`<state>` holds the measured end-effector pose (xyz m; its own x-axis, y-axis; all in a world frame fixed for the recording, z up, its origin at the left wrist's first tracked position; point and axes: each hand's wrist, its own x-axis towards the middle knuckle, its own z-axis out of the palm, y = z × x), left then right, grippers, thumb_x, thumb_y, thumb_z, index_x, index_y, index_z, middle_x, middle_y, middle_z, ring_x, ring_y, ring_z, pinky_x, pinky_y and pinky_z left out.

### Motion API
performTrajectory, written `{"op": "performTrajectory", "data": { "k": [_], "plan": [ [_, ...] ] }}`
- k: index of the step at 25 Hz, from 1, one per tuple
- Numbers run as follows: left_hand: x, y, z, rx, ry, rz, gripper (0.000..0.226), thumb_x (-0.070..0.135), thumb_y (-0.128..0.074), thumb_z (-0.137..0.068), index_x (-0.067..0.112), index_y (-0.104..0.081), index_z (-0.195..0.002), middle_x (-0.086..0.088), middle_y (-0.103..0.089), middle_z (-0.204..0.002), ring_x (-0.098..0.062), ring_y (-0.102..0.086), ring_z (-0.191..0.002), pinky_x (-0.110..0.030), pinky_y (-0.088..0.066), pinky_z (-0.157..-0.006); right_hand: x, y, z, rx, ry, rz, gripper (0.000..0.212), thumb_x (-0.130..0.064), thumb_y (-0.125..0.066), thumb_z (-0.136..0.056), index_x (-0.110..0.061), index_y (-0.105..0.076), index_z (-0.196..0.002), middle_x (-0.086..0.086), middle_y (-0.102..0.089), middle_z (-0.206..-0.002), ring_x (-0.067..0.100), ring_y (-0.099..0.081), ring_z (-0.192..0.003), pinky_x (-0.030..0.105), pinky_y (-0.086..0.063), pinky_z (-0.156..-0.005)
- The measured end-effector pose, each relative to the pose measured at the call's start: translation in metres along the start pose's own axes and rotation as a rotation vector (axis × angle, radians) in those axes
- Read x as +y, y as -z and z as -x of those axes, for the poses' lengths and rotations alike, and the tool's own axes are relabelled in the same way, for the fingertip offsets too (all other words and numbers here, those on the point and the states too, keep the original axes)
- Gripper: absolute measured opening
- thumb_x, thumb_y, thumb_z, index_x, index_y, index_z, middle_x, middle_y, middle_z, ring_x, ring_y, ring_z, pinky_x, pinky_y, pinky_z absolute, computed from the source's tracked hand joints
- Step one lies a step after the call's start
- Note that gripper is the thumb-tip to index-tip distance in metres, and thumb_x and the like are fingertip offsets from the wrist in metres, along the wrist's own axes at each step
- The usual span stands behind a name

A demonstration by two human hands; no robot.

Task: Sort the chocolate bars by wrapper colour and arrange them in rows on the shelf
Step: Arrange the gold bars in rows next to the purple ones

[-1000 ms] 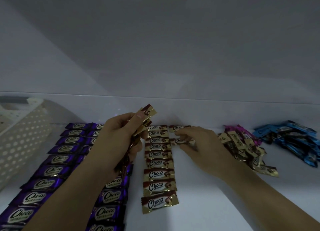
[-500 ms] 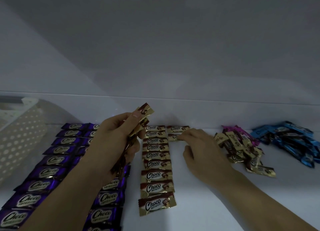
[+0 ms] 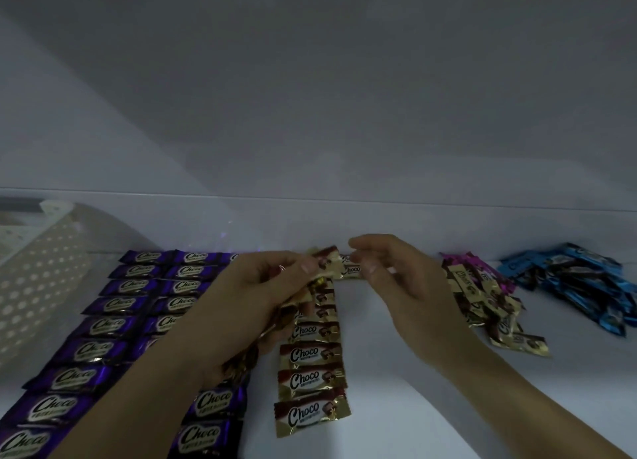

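My left hand grips a bunch of gold-and-brown chocolate bars, the top one sticking out past its fingertips. My right hand hovers just right of that bar, thumb and fingers apart in a pinch shape, holding nothing I can see. Below them a column of gold bars runs toward me on the white shelf. Two more gold bars lie beside the column's far end. Two rows of purple bars fill the left, partly hidden by my left arm.
A loose pile of gold bars lies right of my right hand, with pink bars behind it and a heap of blue bars at the far right. A cream perforated basket stands at the left.
My right hand left the two gold bars on the shelf and rose toward the bunch. My left hand moved right and tilted the bunch toward it.
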<state>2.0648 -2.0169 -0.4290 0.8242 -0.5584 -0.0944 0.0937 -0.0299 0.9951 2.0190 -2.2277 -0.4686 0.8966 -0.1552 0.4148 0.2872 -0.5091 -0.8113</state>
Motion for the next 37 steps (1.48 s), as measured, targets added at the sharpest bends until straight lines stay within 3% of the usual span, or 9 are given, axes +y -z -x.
{"op": "performTrajectory", "data": {
  "k": [4,9,16,23,26,29,31,34,37],
  "plan": [
    [-0.002,-0.012,0.003,-0.064,-0.014,-0.124,0.022,0.032,-0.062,-0.090,0.023,-0.079,-0.099,0.001,-0.070,-0.067,-0.005,-0.059,-0.047,-0.013,-0.042,-0.043,-0.023,-0.002,0.006,-0.157,-0.092,-0.300,0.019,-0.009,-0.068,-0.093,-0.020,-0.071,-0.109,0.002,-0.076,-0.090,0.015,-0.070,-0.081,0.027,-0.052,-0.070],
    [-0.006,-0.008,-0.004,0.156,0.104,0.077,0.024,0.027,-0.062,-0.093,0.015,-0.076,-0.078,-0.005,-0.061,-0.061,-0.009,-0.044,-0.037,-0.017,-0.032,-0.033,-0.015,0.012,-0.005,0.100,-0.186,-0.271,0.015,0.000,-0.067,-0.090,-0.012,-0.071,-0.098,0.003,-0.075,-0.074,0.008,-0.065,-0.064,0.019,-0.048,-0.059],
    [-0.006,-0.004,-0.007,0.214,0.091,0.222,0.027,0.027,-0.061,-0.094,0.001,-0.067,-0.091,-0.007,-0.055,-0.067,-0.012,-0.037,-0.039,-0.015,-0.027,-0.032,-0.002,0.028,-0.015,0.121,-0.274,-0.212,0.020,-0.001,-0.064,-0.093,-0.018,-0.076,-0.093,0.000,-0.074,-0.074,0.010,-0.064,-0.065,0.024,-0.051,-0.061],
    [-0.005,-0.015,0.003,-0.041,0.110,-0.008,0.028,0.047,-0.068,-0.079,0.021,-0.076,-0.084,0.000,-0.052,-0.064,-0.011,-0.040,-0.041,-0.018,-0.031,-0.036,-0.017,0.013,-0.004,-0.125,-0.339,-0.852,0.017,-0.011,-0.064,-0.080,-0.013,-0.078,-0.090,0.014,-0.064,-0.086,0.015,-0.058,-0.069,0.025,-0.050,-0.065],
    [-0.004,-0.014,0.002,-0.028,0.096,0.062,0.020,0.034,-0.069,-0.083,0.016,-0.070,-0.074,0.001,-0.050,-0.061,-0.011,-0.035,-0.040,-0.017,-0.028,-0.034,-0.011,0.013,-0.006,-0.045,-0.308,-0.623,0.014,-0.007,-0.066,-0.086,-0.014,-0.076,-0.092,0.008,-0.072,-0.081,0.015,-0.064,-0.069,0.025,-0.051,-0.065],
    [-0.002,-0.004,-0.005,0.189,0.048,0.175,0.025,0.035,-0.071,-0.075,0.010,-0.064,-0.074,-0.001,-0.045,-0.059,-0.010,-0.032,-0.038,-0.014,-0.026,-0.033,0.010,0.025,-0.013,0.174,-0.168,0.059,0.018,-0.008,-0.070,-0.090,-0.026,-0.074,-0.087,-0.006,-0.074,-0.074,0.007,-0.063,-0.062,0.019,-0.048,-0.057],
    [0.000,0.002,-0.007,0.279,0.017,0.239,0.024,0.032,-0.068,-0.083,0.009,-0.063,-0.076,-0.001,-0.045,-0.060,-0.011,-0.032,-0.038,-0.015,-0.025,-0.033,0.024,0.021,-0.009,0.085,-0.099,0.382,0.015,-0.018,-0.070,-0.088,-0.032,-0.072,-0.085,-0.013,-0.070,-0.071,0.006,-0.062,-0.066,0.023,-0.050,-0.063],
    [0.004,0.005,-0.006,0.306,-0.015,0.291,0.023,0.027,-0.063,-0.092,0.010,-0.062,-0.076,-0.001,-0.041,-0.061,-0.011,-0.030,-0.039,-0.015,-0.025,-0.033,0.037,0.004,-0.001,0.005,0.009,0.650,0.009,-0.027,-0.066,-0.087,-0.032,-0.071,-0.093,-0.015,-0.068,-0.079,0.015,-0.059,-0.088,0.042,-0.049,-0.080],
    [0.004,0.005,-0.005,0.315,-0.035,0.291,0.022,0.026,-0.062,-0.093,0.009,-0.062,-0.078,-0.002,-0.040,-0.062,-0.011,-0.029,-0.040,-0.015,-0.024,-0.034,0.036,0.001,-0.005,0.133,0.076,0.734,0.015,-0.019,-0.071,-0.084,-0.027,-0.069,-0.096,-0.009,-0.066,-0.089,0.021,-0.057,-0.092,0.044,-0.047,-0.078]
  ]
}}
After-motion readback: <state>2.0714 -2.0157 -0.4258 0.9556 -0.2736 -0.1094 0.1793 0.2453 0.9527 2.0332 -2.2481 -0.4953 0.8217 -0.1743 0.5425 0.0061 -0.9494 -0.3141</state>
